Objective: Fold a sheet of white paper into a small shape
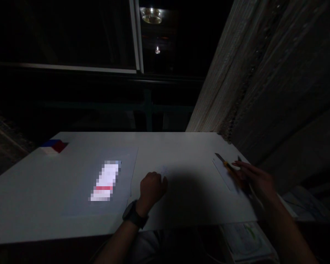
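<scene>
My left hand (pixel 153 189), with a dark watch (pixel 135 215) on the wrist, is curled into a fist over the middle of the white table. Whatever the fist may hold is hidden. Just beyond its knuckles are faint bluish marks (pixel 164 169). At the right side my right hand (pixel 257 179) reaches in, fingers stretched to the left, above a yellow utility knife (pixel 229 168) whose blade points away and left. Part of the knife's handle is under the hand in shadow. A dark pointed thing (pixel 239 158) sticks out beyond the fingers; its kind is unclear.
A lit phone (pixel 106 180), blurred out, lies on a paper sheet (pixel 78 198) at the left. A blue, red and white block (pixel 52 146) stands at the far left. Beside the knife is a narrow pale piece (pixel 222 174). A curtain (pixel 217 73) hangs at the table's right.
</scene>
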Demonstrator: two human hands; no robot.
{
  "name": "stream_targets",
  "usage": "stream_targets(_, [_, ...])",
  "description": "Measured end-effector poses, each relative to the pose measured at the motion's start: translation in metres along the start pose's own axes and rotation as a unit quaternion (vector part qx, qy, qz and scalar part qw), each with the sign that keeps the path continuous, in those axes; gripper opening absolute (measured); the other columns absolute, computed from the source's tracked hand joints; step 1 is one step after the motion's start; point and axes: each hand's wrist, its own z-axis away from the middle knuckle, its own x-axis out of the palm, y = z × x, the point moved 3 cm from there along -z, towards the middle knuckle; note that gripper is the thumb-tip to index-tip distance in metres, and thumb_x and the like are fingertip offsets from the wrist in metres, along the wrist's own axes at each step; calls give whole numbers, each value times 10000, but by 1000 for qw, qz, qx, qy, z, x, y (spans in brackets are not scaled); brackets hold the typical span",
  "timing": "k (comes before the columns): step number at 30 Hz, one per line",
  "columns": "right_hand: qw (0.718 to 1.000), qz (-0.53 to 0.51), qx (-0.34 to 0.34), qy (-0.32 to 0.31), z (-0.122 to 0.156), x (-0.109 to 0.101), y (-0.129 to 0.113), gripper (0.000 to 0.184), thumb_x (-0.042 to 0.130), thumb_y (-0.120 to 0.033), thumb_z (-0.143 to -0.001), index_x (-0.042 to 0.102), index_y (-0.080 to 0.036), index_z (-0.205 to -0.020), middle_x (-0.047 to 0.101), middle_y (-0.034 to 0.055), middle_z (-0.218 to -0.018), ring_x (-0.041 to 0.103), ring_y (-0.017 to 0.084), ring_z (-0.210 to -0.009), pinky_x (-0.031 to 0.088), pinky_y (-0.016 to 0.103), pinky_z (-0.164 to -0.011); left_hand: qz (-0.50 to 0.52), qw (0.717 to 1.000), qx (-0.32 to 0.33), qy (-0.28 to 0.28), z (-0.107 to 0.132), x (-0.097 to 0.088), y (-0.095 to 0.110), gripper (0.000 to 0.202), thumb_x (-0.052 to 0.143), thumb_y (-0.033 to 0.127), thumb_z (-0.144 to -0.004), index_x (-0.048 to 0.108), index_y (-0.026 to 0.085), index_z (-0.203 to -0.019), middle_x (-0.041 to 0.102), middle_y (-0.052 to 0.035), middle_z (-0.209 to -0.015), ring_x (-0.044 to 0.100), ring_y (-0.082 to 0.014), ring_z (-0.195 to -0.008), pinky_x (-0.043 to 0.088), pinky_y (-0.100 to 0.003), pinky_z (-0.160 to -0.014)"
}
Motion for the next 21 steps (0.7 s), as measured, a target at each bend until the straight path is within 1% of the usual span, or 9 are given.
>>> stream_targets(1, [997, 68, 1, -29, -5, 2, 0, 386, 582, -432, -713, 662, -156, -970, 686, 86, -764, 639, 236, -647, 486, 337, -540, -1, 1000, 3, 0, 0, 0, 0, 387, 346, 407, -861, 626, 157, -771, 624, -98, -843, 552, -204, -843, 386, -298, -677])
stream_targets(3, [979, 198, -42, -28, -13, 10, 0, 336, 568, -420, -710, 650, -177, -926, 683, 69, -775, 632, 226, -669, 477, 327, -579, -2, 1000, 14, 1, 0, 1, 0, 390, 341, 411, -863, 624, 162, -767, 620, -95, -839, 551, -205, -839, 385, -298, -678])
stream_targets(6, [924, 362, -106, -66, -15, 34, 4, 276, 506, -351, -757, 617, -182, -945, 673, 71, -783, 624, 215, -668, 466, 321, -618, -6, 1000, 27, 7, 0, 4, -2, 387, 330, 404, -869, 621, 169, -770, 612, -94, -831, 547, -206, -843, 383, -297, -683])
stream_targets(8, [887, 431, -148, -80, -12, 50, 7, 266, 432, -290, -803, 608, -159, -953, 665, 108, -853, 623, 217, -701, 462, 320, -644, -7, 999, 31, 13, 0, 6, -3, 376, 330, 391, -872, 617, 170, -768, 608, -92, -823, 544, -202, -842, 379, -294, -683])
stream_targets(10, [853, 492, -160, -72, -8, 60, 10, 286, 372, -249, -834, 605, -150, -966, 654, 135, -897, 616, 222, -700, 454, 322, -616, -6, 999, 35, 18, 0, 8, -4, 363, 333, 380, -872, 610, 171, -763, 604, -88, -814, 542, -197, -831, 375, -290, -675])
stream_targets(13, [814, 552, -174, -54, -4, 65, 10, 291, 366, -246, -844, 618, -174, -971, 651, 138, -921, 603, 243, -736, 442, 332, -588, -3, 999, 44, 23, 0, 9, -5, 356, 333, 371, -872, 603, 172, -757, 599, -87, -806, 538, -197, -824, 371, -292, -669])
stream_targets(15, [797, 572, -186, -47, -2, 65, 9, 274, 387, -251, -840, 634, -195, -945, 653, 130, -924, 591, 255, -779, 438, 338, -601, -3, 999, 49, 23, 0, 10, -5, 358, 329, 371, -874, 602, 172, -757, 598, -88, -810, 537, -203, -830, 373, -297, -666])
stream_targets(17, [790, 580, -193, -42, -1, 62, 8, 257, 404, -245, -834, 645, -203, -911, 654, 124, -925, 578, 259, -809, 433, 341, -620, -5, 999, 49, 21, 0, 11, -5, 354, 331, 368, -874, 602, 171, -761, 598, -88, -815, 538, -208, -833, 376, -300, -663])
stream_targets(21, [796, 572, -196, -32, 0, 63, 2, 237, 428, -249, -828, 658, -200, -850, 654, 121, -911, 564, 262, -829, 420, 338, -633, -3, 999, 49, 16, 0, 12, -5, 332, 340, 341, -873, 603, 167, -768, 598, -91, -823, 537, -205, -842, 384, -298, -688])
